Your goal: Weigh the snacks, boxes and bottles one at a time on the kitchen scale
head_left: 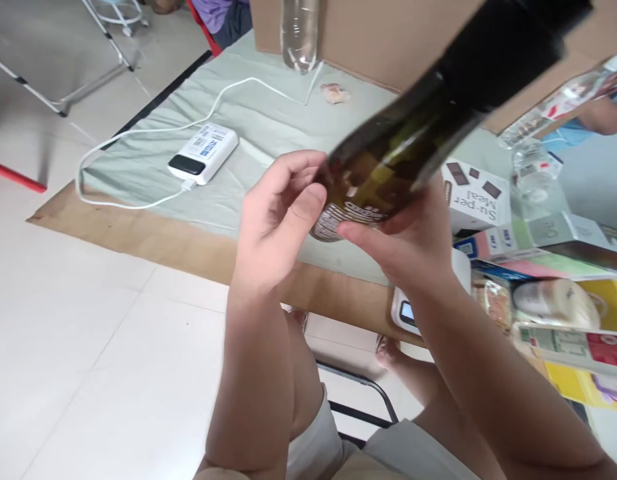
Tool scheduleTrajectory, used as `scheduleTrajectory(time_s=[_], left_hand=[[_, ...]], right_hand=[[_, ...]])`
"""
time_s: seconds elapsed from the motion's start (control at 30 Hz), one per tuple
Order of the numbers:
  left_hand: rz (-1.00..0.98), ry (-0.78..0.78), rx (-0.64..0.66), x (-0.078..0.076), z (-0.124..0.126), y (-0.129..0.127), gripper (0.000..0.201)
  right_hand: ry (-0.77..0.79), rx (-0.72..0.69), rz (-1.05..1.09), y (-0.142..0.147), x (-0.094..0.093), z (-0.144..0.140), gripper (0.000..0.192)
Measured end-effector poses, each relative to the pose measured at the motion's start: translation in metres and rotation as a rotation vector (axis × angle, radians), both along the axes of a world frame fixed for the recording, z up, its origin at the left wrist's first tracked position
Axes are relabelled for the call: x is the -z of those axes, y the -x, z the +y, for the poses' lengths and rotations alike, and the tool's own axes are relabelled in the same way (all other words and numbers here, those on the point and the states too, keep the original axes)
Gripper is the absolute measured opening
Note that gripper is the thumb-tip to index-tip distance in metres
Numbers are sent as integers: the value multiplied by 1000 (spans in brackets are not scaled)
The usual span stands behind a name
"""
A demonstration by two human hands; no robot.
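A dark green glass bottle (428, 113) with a black capsule on its neck lies tilted in the air, neck pointing up and to the right, base toward me. My left hand (278, 213) cups the base end, thumb against the label. My right hand (413, 247) holds the bottle's body from underneath, a finger stretched across the white label. Both hands hover over the near edge of a table covered with a pale green cloth (268, 133).
A white power bank (203, 152) with a white cable lies on the cloth. A clear plastic bottle (299, 33) stands before a cardboard wall (368, 40). Boxes and packets (553, 267) crowd the right side, beside a white scale (406, 310). Another person's arm (601, 113) shows at far right.
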State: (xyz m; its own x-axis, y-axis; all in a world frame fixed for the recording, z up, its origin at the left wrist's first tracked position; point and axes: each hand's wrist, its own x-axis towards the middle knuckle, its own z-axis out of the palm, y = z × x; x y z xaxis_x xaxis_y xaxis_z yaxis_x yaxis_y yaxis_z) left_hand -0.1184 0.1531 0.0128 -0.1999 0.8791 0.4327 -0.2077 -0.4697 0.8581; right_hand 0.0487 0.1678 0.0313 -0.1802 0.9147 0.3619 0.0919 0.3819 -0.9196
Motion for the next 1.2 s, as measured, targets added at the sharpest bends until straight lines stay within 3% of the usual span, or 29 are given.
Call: scheduleTrajectory(time_s=[0.2, 0.3, 0.43, 0.67, 0.77, 0.93, 1.2], left_hand=[[-37, 63, -219, 12, -19, 77, 27], [-254, 96, -359, 15, -22, 92, 24], [-537, 165, -638, 13, -18, 95, 22], [-678, 228, -826, 18, -13, 101, 14], [-720, 229, -803, 13, -14, 100, 9], [-714, 102, -677, 5, -19, 99, 29], [-740, 16, -752, 1, -22, 96, 41]], right_hand=[[73, -226, -55, 110, 25, 11, 69], [104, -254, -141, 150, 38, 10, 74], [112, -283, -296, 183, 47, 1, 72], [41, -276, -393, 206, 57, -2, 73], [48, -294, -431, 207, 56, -1, 72], [50, -371, -384, 203, 50, -6, 57], [63, -442, -327, 210, 69, 7, 64]])
